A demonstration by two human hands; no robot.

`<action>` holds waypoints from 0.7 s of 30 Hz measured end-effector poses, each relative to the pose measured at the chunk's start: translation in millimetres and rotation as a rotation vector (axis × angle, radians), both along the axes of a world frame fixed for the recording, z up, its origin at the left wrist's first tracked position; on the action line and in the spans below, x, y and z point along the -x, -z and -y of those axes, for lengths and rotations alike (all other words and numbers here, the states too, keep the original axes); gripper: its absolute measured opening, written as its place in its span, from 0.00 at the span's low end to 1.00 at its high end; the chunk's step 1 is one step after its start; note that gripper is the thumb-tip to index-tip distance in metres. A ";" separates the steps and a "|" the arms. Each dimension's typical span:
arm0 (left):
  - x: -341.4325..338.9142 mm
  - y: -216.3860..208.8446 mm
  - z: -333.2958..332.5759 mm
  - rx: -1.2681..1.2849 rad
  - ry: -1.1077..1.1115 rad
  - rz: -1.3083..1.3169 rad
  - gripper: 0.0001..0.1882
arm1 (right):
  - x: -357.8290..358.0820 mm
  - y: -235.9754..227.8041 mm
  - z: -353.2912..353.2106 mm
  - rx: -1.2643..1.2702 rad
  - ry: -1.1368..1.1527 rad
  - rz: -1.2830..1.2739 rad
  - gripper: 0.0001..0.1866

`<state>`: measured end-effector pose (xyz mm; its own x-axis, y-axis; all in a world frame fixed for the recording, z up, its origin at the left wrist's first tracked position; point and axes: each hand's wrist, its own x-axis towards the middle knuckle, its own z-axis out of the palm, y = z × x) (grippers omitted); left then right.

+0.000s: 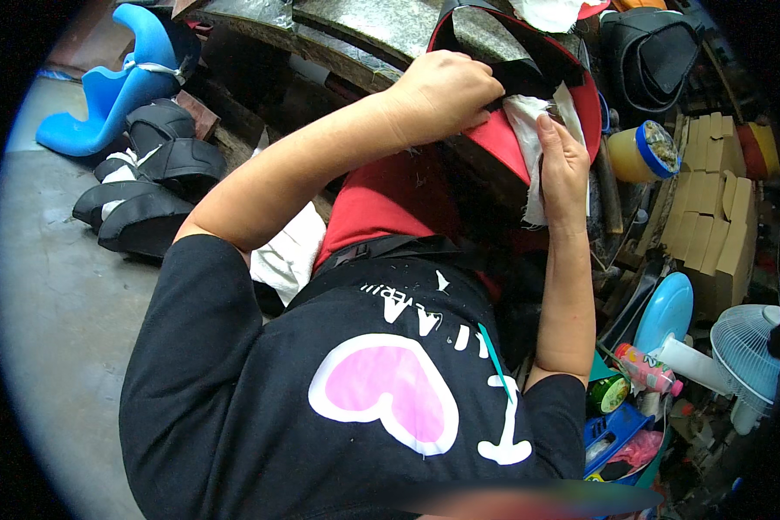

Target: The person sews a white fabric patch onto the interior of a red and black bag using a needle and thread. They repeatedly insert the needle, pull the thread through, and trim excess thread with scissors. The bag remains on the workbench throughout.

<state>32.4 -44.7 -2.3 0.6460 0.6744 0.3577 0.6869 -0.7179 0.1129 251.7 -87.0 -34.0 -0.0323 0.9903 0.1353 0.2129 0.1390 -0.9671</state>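
Observation:
A curved red-and-black piece (589, 108), like an unfinished bag or cap part, stands at the bench edge in front of me. My left hand (446, 94) is closed at its near left side, fingertips bent down by the black inner part; whatever they pinch is hidden. A frayed white cloth (529, 130) lies against the red surface. My right hand (565, 169) grips this cloth together with the piece's near right edge, thumb on top and the other fingers mostly behind.
A grey-topped bench (355, 35) lies ahead. At left are a blue moulded form (104, 100) and black padded pieces (160, 173) on the floor. To the right are a yellowish jar (633, 154), cardboard boxes (711, 208), a fan (745, 355) and a pink bottle (648, 371).

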 end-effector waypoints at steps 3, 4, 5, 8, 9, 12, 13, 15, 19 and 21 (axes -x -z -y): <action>-10.5 3.0 -0.3 -0.059 -0.001 -0.050 0.05 | -0.6 0.3 0.2 -0.028 -0.016 0.017 0.20; -10.2 3.1 -4.2 -0.051 -0.064 0.033 0.06 | -0.7 -0.1 0.8 -0.043 -0.019 0.024 0.20; -7.8 2.4 -8.9 -0.018 -0.094 0.098 0.06 | -0.7 -0.6 1.4 -0.041 -0.028 -0.001 0.20; -1.0 2.8 -16.4 0.078 -0.117 0.201 0.10 | -1.3 -3.3 2.7 -0.014 -0.043 -0.022 0.20; -0.8 4.2 -15.3 0.028 -0.117 0.188 0.10 | -1.9 -4.1 2.7 0.009 -0.038 0.006 0.20; -3.0 7.9 -8.4 0.007 -0.118 0.129 0.15 | -3.1 -4.2 1.8 -0.011 -0.043 0.047 0.20; -3.8 8.6 -5.9 0.002 -0.107 0.136 0.16 | -3.3 -3.7 1.6 -0.037 -0.062 0.049 0.20; -5.5 8.5 -4.6 -0.100 -0.058 0.182 0.17 | -2.5 -2.2 1.4 -0.030 -0.039 0.076 0.20; -4.6 1.9 -18.2 0.093 -0.108 0.147 0.13 | 1.9 -6.9 2.8 -0.082 0.020 0.172 0.21; -3.8 -2.1 -28.5 0.191 -0.111 0.103 0.12 | 4.9 -15.6 6.6 -0.248 0.013 0.355 0.20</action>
